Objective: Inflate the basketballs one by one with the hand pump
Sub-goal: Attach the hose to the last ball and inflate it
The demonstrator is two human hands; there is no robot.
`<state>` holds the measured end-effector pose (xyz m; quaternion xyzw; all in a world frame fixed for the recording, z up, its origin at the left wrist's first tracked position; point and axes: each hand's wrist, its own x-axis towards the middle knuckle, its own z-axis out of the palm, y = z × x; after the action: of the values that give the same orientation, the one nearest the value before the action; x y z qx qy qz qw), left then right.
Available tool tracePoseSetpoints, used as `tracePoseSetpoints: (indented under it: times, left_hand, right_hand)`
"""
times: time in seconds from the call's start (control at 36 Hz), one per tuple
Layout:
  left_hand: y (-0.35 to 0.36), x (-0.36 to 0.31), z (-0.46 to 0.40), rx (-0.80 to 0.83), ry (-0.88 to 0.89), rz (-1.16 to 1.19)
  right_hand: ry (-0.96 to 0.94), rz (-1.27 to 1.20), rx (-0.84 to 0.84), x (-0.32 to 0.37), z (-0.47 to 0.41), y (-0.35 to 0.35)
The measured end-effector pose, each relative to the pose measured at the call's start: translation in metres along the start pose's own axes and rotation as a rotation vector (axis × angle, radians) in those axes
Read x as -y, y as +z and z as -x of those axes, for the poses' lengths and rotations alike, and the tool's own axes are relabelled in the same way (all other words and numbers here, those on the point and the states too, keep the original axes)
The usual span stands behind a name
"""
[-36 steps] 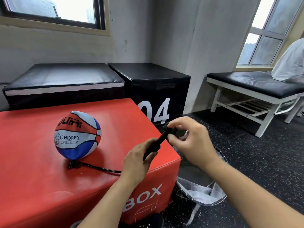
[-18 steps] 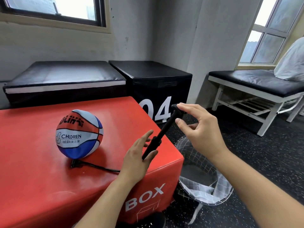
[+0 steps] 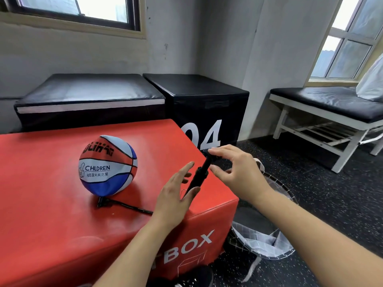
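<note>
A partly flat red, white and blue basketball (image 3: 107, 166) marked CHILDREN sits on the red box (image 3: 51, 224). A black hose (image 3: 128, 207) runs from under the ball toward my left hand. The black hand pump (image 3: 199, 177) stands tilted near the box's right edge. My left hand (image 3: 176, 195) holds its barrel between the thumb and outstretched fingers. My right hand (image 3: 234, 172) holds the pump handle at the top between forefinger and thumb; only a short piece of the rod shows.
A wire basket with checked cloth lining (image 3: 269, 241) stands on the dark floor right of the box. Black boxes (image 3: 196, 100), one marked 04, sit behind by the wall. A padded bench (image 3: 331, 108) is at the far right.
The pump handle went up between the first and second frames and has come back down since, shortening the rod. My left fingers uncurled from the barrel. The ball has not moved.
</note>
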<state>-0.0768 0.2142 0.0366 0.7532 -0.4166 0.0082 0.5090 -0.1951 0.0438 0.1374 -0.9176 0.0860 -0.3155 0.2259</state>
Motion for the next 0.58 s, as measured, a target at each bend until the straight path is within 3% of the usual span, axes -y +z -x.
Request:
tracePoseSetpoints:
  times: [0.25, 0.58]
  left_hand:
    - [0.004, -0.003, -0.001, 0.022, 0.003, -0.009]
    - [0.023, -0.014, -0.003, 0.012, 0.052, -0.060]
  right_hand:
    - [0.016, -0.015, 0.096, 0.000, 0.012, 0.007]
    - [0.064, 0.014, -0.026, 0.005, 0.032, 0.004]
